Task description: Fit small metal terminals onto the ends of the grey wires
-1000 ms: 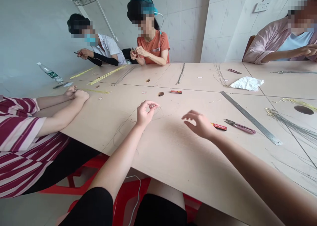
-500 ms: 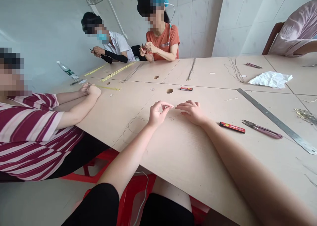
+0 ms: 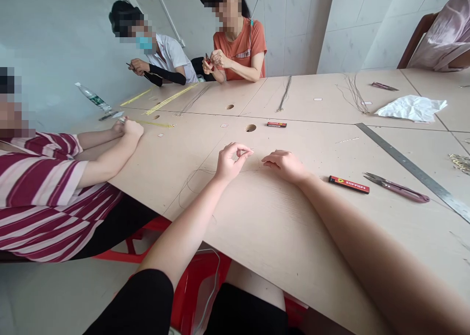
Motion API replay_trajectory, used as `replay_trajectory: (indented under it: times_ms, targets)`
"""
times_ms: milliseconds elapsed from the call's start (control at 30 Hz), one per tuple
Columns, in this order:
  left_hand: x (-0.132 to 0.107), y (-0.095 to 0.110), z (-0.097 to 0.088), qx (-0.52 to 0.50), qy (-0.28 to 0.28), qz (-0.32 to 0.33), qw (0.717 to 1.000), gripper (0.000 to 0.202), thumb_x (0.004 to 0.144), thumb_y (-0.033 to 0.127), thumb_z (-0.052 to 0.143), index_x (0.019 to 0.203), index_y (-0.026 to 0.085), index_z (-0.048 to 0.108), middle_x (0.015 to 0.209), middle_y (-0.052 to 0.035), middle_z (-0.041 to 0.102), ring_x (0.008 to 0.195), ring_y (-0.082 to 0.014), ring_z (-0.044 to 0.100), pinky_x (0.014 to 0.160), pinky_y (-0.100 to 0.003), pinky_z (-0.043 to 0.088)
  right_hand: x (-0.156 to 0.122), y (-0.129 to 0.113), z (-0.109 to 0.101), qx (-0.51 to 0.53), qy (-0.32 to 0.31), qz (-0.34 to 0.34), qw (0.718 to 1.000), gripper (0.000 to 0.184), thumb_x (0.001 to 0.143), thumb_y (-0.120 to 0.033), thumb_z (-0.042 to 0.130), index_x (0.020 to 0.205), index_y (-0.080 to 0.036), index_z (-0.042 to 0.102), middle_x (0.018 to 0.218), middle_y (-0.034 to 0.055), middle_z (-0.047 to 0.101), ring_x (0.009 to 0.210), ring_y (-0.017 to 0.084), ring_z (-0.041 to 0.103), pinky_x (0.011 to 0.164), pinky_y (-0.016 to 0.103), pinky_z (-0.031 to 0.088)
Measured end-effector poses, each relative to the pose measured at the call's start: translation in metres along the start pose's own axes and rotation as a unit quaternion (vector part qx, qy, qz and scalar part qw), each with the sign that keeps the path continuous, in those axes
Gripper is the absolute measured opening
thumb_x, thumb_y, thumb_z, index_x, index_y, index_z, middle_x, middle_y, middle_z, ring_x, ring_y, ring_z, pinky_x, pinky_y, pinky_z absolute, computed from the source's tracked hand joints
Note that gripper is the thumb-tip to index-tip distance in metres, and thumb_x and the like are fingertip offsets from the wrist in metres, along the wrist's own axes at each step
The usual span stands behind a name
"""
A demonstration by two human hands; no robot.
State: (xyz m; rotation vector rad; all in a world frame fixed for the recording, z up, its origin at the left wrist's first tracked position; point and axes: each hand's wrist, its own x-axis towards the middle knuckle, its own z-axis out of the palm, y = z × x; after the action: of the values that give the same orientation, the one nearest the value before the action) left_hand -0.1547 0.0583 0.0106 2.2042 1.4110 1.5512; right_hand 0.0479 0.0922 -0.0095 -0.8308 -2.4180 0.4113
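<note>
My left hand (image 3: pixel 232 162) is raised a little above the table, thumb and forefinger pinched together. A tiny bit of thin cord seems to show at its fingertips. Loose loops of thin dark cord (image 3: pixel 200 170) lie on the table beside and behind my left wrist. Across a small gap, my right hand (image 3: pixel 284 166) rests low over the table with its fingers curled and pressed together. Whatever is between the right fingertips is too small to make out. A fine strand hangs near them.
Right of my right forearm lie a red lighter (image 3: pixel 348 184), thread snips (image 3: pixel 398 187) and a long steel ruler (image 3: pixel 411 168). Another red lighter (image 3: pixel 276 125) is beyond my hands, near a round table hole (image 3: pixel 250 128). Co-workers sit left and opposite, with cord bundles (image 3: pixel 284 94) and crumpled tissue (image 3: pixel 411 108).
My hands have drawn slightly apart. The right fingers, stretched out before, are now curled in. The camera view has shifted a little.
</note>
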Motion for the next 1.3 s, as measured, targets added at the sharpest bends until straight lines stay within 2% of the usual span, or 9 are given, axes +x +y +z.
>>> replay_trajectory:
  times_ms: [133,333,467,600,667,767,900,1167,1300]
  targets:
    - [-0.001,-0.002,0.002,0.002,-0.011,0.004,1.0,0.011,0.082,0.03,0.067,0.076,0.021,0.065,0.074,-0.0005,0.068,0.063,-0.0116,0.05,0.069,-0.028,0.048,-0.002,-0.003,0.0,-0.013,0.035,-0.025,0.999,0.022,0.09,-0.014,0.047,0.089,-0.016,0.069,0.081,0.0082,0.068,0.075,0.017,0.056,0.068,0.027,0.04]
    - [-0.001,-0.001,0.004,-0.013,-0.011,0.005,1.0,0.011,0.082,0.031,0.067,0.076,0.021,0.065,0.074,-0.0007,0.068,0.062,-0.0116,0.05,0.068,-0.028,0.048,-0.002,-0.016,0.004,-0.065,0.015,-0.1,0.993,0.028,0.093,-0.013,0.042,0.084,-0.016,0.068,0.078,0.0075,0.066,0.073,0.017,0.05,0.065,0.028,0.034]
    - [-0.001,0.001,0.004,-0.038,-0.013,-0.006,0.999,0.015,0.081,0.034,0.068,0.075,0.021,0.065,0.074,-0.0008,0.067,0.062,-0.0113,0.05,0.068,-0.028,0.048,-0.001,-0.026,0.008,-0.115,0.046,-0.065,0.99,0.029,0.093,-0.016,0.042,0.077,-0.016,0.066,0.072,0.0068,0.066,0.068,0.016,0.048,0.064,0.029,0.03]
    - [-0.001,0.004,0.005,-0.062,-0.025,-0.027,0.997,0.021,0.077,0.039,0.071,0.072,0.02,0.063,0.071,-0.0009,0.066,0.059,-0.0107,0.048,0.065,-0.028,0.047,0.001,-0.032,0.01,-0.139,0.051,-0.024,0.989,0.033,0.091,-0.015,0.041,0.067,-0.016,0.064,0.063,0.0053,0.062,0.061,0.014,0.046,0.061,0.029,0.025]
    - [-0.001,0.005,0.005,-0.07,-0.03,-0.033,0.997,0.024,0.076,0.041,0.072,0.071,0.02,0.063,0.07,-0.001,0.065,0.059,-0.0106,0.049,0.063,-0.027,0.047,0.001,-0.032,0.01,-0.144,0.038,-0.02,0.989,0.034,0.089,-0.011,0.04,0.065,-0.016,0.063,0.061,0.0048,0.061,0.061,0.014,0.046,0.061,0.029,0.025]
    - [0.0,0.004,0.004,-0.077,-0.031,-0.034,0.996,0.024,0.075,0.041,0.073,0.072,0.02,0.062,0.069,-0.001,0.065,0.059,-0.0104,0.051,0.061,-0.027,0.047,0.001,-0.032,0.009,-0.134,-0.013,-0.066,0.989,0.031,0.089,-0.01,0.043,0.067,-0.016,0.064,0.066,0.0049,0.063,0.065,0.014,0.048,0.065,0.029,0.028]
    - [0.0,0.001,0.003,-0.092,-0.014,-0.027,0.995,0.025,0.074,0.041,0.074,0.074,0.019,0.061,0.068,-0.0012,0.065,0.059,-0.0102,0.053,0.058,-0.026,0.046,0.0,-0.032,0.009,-0.136,-0.045,-0.12,0.982,0.031,0.093,-0.015,0.041,0.075,-0.015,0.067,0.073,0.0063,0.065,0.067,0.015,0.049,0.069,0.029,0.03]
    - [-0.001,0.001,0.002,-0.049,0.0,-0.006,0.999,0.021,0.078,0.038,0.07,0.073,0.02,0.061,0.068,-0.0005,0.064,0.059,-0.0103,0.051,0.059,-0.026,0.045,-0.001,-0.03,0.009,-0.127,-0.013,-0.107,0.986,0.03,0.094,-0.014,0.04,0.08,-0.016,0.066,0.07,0.0051,0.063,0.064,0.014,0.046,0.064,0.029,0.028]
    - [0.002,-0.004,0.001,0.018,0.064,-0.014,0.998,0.016,0.082,0.034,0.065,0.074,0.02,0.06,0.068,0.0013,0.063,0.055,-0.0093,0.046,0.062,-0.026,0.045,-0.001,-0.028,0.009,-0.103,-0.038,-0.141,0.984,0.029,0.094,-0.019,0.043,0.077,-0.017,0.066,0.072,0.0055,0.064,0.064,0.014,0.047,0.065,0.029,0.029]
